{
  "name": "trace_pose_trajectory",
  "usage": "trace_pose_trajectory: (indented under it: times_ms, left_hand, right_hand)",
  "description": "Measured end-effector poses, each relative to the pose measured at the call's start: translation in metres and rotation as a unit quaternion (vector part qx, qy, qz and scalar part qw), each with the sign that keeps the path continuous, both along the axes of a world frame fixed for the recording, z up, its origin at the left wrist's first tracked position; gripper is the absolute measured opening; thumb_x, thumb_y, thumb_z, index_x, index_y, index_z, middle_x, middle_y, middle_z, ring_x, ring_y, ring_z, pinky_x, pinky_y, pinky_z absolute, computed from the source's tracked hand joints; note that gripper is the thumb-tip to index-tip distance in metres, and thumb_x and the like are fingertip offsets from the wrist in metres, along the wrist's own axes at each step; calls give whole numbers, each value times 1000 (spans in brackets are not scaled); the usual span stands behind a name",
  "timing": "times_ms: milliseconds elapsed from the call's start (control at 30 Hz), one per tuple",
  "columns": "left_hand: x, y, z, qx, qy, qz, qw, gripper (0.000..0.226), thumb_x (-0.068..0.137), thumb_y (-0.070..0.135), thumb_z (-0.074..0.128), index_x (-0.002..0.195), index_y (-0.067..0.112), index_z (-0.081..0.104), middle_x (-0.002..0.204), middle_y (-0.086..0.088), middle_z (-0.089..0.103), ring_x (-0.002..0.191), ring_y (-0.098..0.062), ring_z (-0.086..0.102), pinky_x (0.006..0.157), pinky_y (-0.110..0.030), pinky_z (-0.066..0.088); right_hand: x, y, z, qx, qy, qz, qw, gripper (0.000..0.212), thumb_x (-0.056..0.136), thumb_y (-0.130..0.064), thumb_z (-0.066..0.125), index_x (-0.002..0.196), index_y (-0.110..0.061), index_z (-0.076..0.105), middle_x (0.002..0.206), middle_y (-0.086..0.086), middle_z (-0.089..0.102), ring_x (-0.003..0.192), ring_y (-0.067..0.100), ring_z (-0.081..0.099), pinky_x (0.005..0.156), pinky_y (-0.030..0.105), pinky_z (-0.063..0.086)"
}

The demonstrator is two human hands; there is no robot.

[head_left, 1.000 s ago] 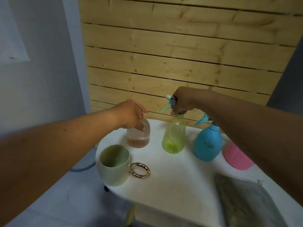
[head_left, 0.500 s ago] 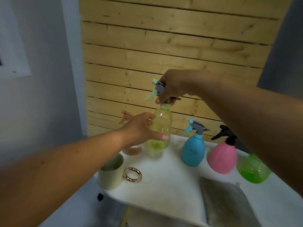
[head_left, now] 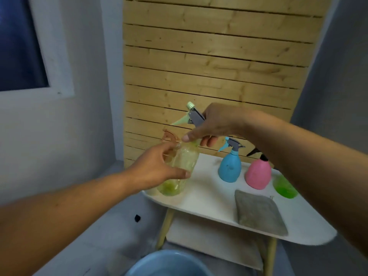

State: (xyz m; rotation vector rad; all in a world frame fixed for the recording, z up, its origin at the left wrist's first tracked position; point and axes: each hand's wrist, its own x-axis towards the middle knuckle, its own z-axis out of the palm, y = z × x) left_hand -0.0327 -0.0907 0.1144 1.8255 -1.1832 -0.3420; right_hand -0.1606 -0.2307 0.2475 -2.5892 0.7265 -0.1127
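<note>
Both hands are on one yellow-green spray bottle [head_left: 184,166]. The left hand [head_left: 153,170] wraps its fingers and thumb round the clear body from the side, and the right hand [head_left: 215,122] grips the grey and mint spray head [head_left: 195,116] from above, thumb down at the neck. The bottle stands nearly upright at the left end of the white table [head_left: 209,202]; I cannot tell whether its base rests on the top. Just behind the left hand pokes an orange sprayer [head_left: 169,136]. Further right on the table stand a blue bottle [head_left: 229,168], a pink bottle [head_left: 258,175] and a green bottle [head_left: 283,187] partly hidden by the right arm, with a grey cloth [head_left: 258,212] lying in front of them. On the floor below sits a blue basin [head_left: 165,263].
</note>
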Motion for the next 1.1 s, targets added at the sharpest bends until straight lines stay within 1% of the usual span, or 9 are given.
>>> trace_pose_trajectory:
  times_ms: [200, 267, 367, 533, 667, 767, 867, 1033, 1100]
  left_hand:
    - [-31, 41, -41, 10, -17, -8, 1000, 78, 68, 36, 93, 134, 38, 52, 116, 17, 61, 106, -1, 60, 86, -21, 52]
    - [-40, 55, -58, 22, 1, -11, 1000, 69, 68, 35, 93, 126, 39, 55, 112, 19, 63, 101, 2, 62, 86, -21, 54]
    - [-46, 71, -82, 40, 25, -30, 998, 76, 69, 33, 91, 138, 34, 57, 115, 17, 68, 100, 4, 66, 84, -17, 55]
    - [-57, 98, -122, 83, 84, -71, 991, 73, 78, 20, 84, 137, 34, 43, 129, 18, 59, 117, 4, 58, 82, -8, 49]
    - [-65, 109, -152, 142, 69, -83, 984, 93, 65, 52, 91, 140, 38, 37, 135, 19, 49, 124, 1, 52, 99, -20, 48]
    - [-70, 107, -165, 169, -22, -57, 984, 116, 49, 69, 90, 145, 37, 33, 130, 18, 33, 122, -3, 44, 107, -25, 43]
    - [-66, 102, -172, 144, -70, -42, 986, 109, 55, 59, 93, 145, 34, 38, 125, 15, 37, 117, -5, 45, 102, -21, 42]
    - [-45, 100, -178, 121, 95, -73, 985, 81, 62, 46, 85, 131, 43, 43, 129, 15, 60, 109, -1, 63, 92, -27, 54]
    - [-46, 100, -177, 123, 96, -78, 985, 70, 66, 48, 82, 126, 45, 46, 125, 17, 62, 105, 0, 65, 92, -30, 55]
  right_hand:
    - [-26, 29, -55, 78, -7, -6, 997, 39, 75, -40, 86, 91, -7, 72, 83, 3, 78, 69, 11, 74, 54, 14, 52]
    - [-33, 38, -75, 87, -3, 2, 996, 40, 74, -39, 88, 91, -7, 73, 85, 3, 78, 75, 14, 76, 69, 20, 58]
    - [-41, 44, -100, 97, 10, 23, 995, 35, 70, -37, 91, 89, -12, 75, 80, -3, 78, 78, 11, 75, 88, 31, 55]
    - [-57, 60, -148, 138, 18, 33, 990, 26, 72, -22, 91, 87, -6, 77, 67, -5, 70, 63, 4, 64, 57, 12, 47]
    - [-62, 65, -188, 182, -5, -5, 983, 29, 69, -24, 90, 84, -2, 76, 73, 6, 75, 69, 11, 69, 67, 20, 54]
    - [-62, 66, -205, 205, 7, -39, 978, 23, 74, -27, 87, 75, -8, 74, 64, 1, 72, 56, 4, 64, 54, 11, 45]
    - [-63, 62, -217, 262, 7, -51, 964, 26, 74, -26, 89, 82, -6, 74, 72, 3, 76, 67, 10, 72, 71, 17, 56]
    - [-63, 51, -224, 313, -7, -69, 947, 32, 76, -18, 88, 94, 4, 74, 85, 11, 78, 76, 18, 74, 66, 17, 58]
    - [-60, 49, -227, 334, -15, -91, 938, 27, 77, -16, 87, 91, 3, 74, 85, 14, 77, 74, 21, 73, 64, 19, 59]
